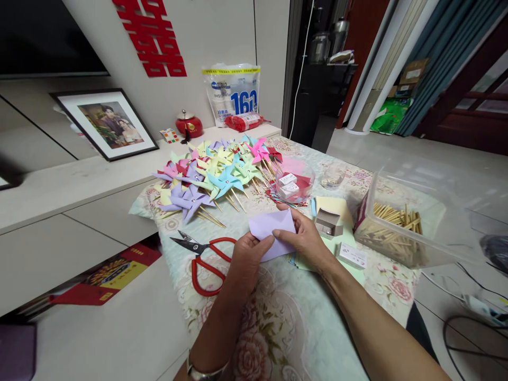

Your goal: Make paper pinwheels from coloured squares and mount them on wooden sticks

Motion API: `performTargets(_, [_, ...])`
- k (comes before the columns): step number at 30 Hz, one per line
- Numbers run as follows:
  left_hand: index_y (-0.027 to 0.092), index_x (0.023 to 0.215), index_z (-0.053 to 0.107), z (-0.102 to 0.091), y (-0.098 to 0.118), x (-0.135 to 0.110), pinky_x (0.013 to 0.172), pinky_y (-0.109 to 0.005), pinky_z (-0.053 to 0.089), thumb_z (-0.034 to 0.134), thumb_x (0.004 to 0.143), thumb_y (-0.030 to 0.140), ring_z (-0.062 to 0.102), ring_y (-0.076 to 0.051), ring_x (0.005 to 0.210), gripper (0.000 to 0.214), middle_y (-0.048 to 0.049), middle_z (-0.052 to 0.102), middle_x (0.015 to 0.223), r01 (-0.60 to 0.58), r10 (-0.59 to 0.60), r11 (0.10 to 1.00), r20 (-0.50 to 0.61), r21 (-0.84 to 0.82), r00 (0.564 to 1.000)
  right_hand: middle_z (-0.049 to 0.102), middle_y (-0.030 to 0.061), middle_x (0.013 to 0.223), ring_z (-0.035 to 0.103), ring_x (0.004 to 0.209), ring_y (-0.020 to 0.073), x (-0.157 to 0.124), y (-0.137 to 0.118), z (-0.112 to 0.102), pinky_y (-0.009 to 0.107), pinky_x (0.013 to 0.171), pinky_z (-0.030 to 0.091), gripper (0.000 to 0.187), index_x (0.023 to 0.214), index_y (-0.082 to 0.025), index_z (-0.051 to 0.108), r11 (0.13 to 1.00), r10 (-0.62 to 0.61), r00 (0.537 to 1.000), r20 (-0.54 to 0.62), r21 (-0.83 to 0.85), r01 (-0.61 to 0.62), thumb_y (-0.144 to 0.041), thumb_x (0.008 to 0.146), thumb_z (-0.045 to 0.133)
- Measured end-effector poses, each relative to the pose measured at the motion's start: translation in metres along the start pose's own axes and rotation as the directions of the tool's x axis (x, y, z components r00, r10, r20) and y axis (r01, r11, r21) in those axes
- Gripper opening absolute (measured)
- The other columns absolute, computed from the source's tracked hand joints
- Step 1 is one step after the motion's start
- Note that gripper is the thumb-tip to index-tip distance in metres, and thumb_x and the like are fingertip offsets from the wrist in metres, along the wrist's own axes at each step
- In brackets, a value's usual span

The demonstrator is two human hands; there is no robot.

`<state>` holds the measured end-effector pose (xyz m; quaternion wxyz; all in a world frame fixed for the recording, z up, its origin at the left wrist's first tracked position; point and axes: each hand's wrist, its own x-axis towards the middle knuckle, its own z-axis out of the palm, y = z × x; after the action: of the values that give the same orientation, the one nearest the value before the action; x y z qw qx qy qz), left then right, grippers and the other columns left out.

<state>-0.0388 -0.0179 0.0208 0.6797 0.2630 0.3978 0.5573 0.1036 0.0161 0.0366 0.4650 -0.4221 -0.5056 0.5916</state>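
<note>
My left hand point(246, 259) and my right hand point(306, 238) together hold a folded lilac sheet of paper point(272, 226) above a floral tablecloth point(278, 317). Each hand pinches one side of the sheet. Red-handled scissors point(203, 253) lie just left of my left hand. A heap of finished paper pinwheels point(216, 177) in several colours lies farther back on the table.
A clear plastic box of wooden sticks point(400, 222) stands at the right. A small grey box point(328, 222), a white card point(352, 255), yellow paper point(335, 205), a clear bowl with small boxes point(294, 182) and a glass point(332, 179) surround my hands. A framed photo point(109, 124) leans at the left.
</note>
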Motion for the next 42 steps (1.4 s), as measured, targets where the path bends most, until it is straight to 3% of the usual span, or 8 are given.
performTargets(6, [0.012, 0.098, 0.072, 0.001, 0.002, -0.002, 0.075, -0.034, 0.054, 0.086, 0.062, 0.029, 0.072, -0.024, 0.076, 0.042, -0.0064, 0.078, 0.083, -0.032, 0.035, 0.998, -0.045, 0.056, 0.998, 0.071, 0.0058, 0.106, 0.066, 0.095, 0.0222, 0.000, 0.005, -0.001, 0.033, 0.082, 0.050, 0.072, 0.132, -0.016, 0.054, 1.000, 0.021, 0.999, 0.045, 0.018, -0.022, -0.030, 0.066, 0.082])
performTargets(11, [0.013, 0.097, 0.072, -0.003, 0.001, 0.001, 0.073, -0.033, 0.054, 0.086, 0.059, 0.029, 0.072, -0.023, 0.075, 0.043, -0.0060, 0.078, 0.082, -0.033, 0.039, 0.998, -0.116, 0.047, 0.993, 0.070, 0.0051, 0.098, 0.066, 0.084, 0.0188, 0.001, 0.001, -0.005, 0.031, 0.075, 0.052, 0.071, 0.132, -0.019, 0.055, 0.994, 0.041, 0.997, 0.061, 0.099, -0.046, -0.031, 0.067, 0.082])
performTargets(18, [0.015, 0.098, 0.070, -0.005, 0.008, 0.002, 0.079, -0.032, 0.053, 0.084, 0.060, 0.027, 0.071, -0.022, 0.081, 0.042, -0.0048, 0.078, 0.089, -0.041, 0.036, 0.999, -0.142, -0.032, 0.989, 0.061, 0.0038, 0.102, 0.056, 0.086, 0.0159, 0.002, 0.001, -0.010, 0.029, 0.072, 0.047, 0.057, 0.124, -0.023, 0.064, 0.958, -0.235, 0.970, -0.053, -0.182, 0.222, -0.023, 0.069, 0.080])
performTargets(22, [0.016, 0.099, 0.069, -0.006, 0.011, 0.000, 0.079, -0.033, 0.053, 0.082, 0.062, 0.029, 0.071, -0.024, 0.086, 0.041, -0.0047, 0.077, 0.087, -0.036, 0.034, 0.999, -0.137, -0.017, 0.990, 0.061, 0.0034, 0.096, 0.056, 0.087, 0.0178, 0.000, -0.003, -0.016, 0.032, 0.077, 0.047, 0.027, 0.104, -0.025, 0.075, 0.886, -0.361, 0.930, 0.072, -0.287, 0.365, -0.023, 0.078, 0.077])
performTargets(25, [0.018, 0.097, 0.069, -0.007, 0.010, 0.001, 0.079, -0.032, 0.052, 0.081, 0.062, 0.031, 0.070, -0.024, 0.086, 0.039, -0.0037, 0.076, 0.085, -0.043, 0.045, 0.999, -0.147, 0.014, 0.988, 0.063, 0.0043, 0.091, 0.058, 0.088, 0.0195, -0.002, -0.009, -0.020, 0.033, 0.078, 0.046, 0.009, 0.091, -0.025, 0.078, 0.845, -0.350, 0.907, 0.235, -0.339, 0.414, -0.028, 0.085, 0.073])
performTargets(31, [0.017, 0.096, 0.069, -0.008, 0.008, 0.003, 0.078, -0.031, 0.052, 0.082, 0.060, 0.030, 0.069, -0.021, 0.080, 0.041, -0.0037, 0.076, 0.087, -0.048, 0.054, 0.998, -0.178, 0.037, 0.983, 0.063, 0.0038, 0.088, 0.059, 0.086, 0.0189, -0.004, -0.014, -0.024, 0.034, 0.080, 0.046, 0.015, 0.094, -0.026, 0.079, 0.820, -0.288, 0.870, 0.400, -0.366, 0.440, -0.035, 0.091, 0.067])
performTargets(37, [0.016, 0.091, 0.071, -0.008, 0.005, 0.004, 0.074, -0.030, 0.051, 0.082, 0.060, 0.029, 0.068, -0.019, 0.073, 0.035, -0.0035, 0.075, 0.082, -0.036, 0.048, 0.997, -0.176, 0.071, 0.983, 0.063, 0.0041, 0.090, 0.060, 0.087, 0.0197, -0.004, -0.016, -0.026, 0.035, 0.081, 0.048, 0.020, 0.096, -0.028, 0.079, 0.814, -0.287, 0.849, 0.443, -0.354, 0.460, -0.043, 0.090, 0.068])
performTargets(42, [0.014, 0.087, 0.072, -0.009, 0.002, 0.006, 0.067, -0.027, 0.050, 0.083, 0.058, 0.027, 0.065, -0.017, 0.065, 0.034, -0.0022, 0.074, 0.073, -0.046, 0.063, 0.994, -0.176, 0.097, 0.982, 0.061, 0.0038, 0.088, 0.059, 0.086, 0.0189, -0.005, -0.017, -0.025, 0.032, 0.078, 0.047, 0.015, 0.093, -0.026, 0.078, 0.805, -0.272, 0.844, 0.462, -0.371, 0.463, -0.037, 0.090, 0.068])
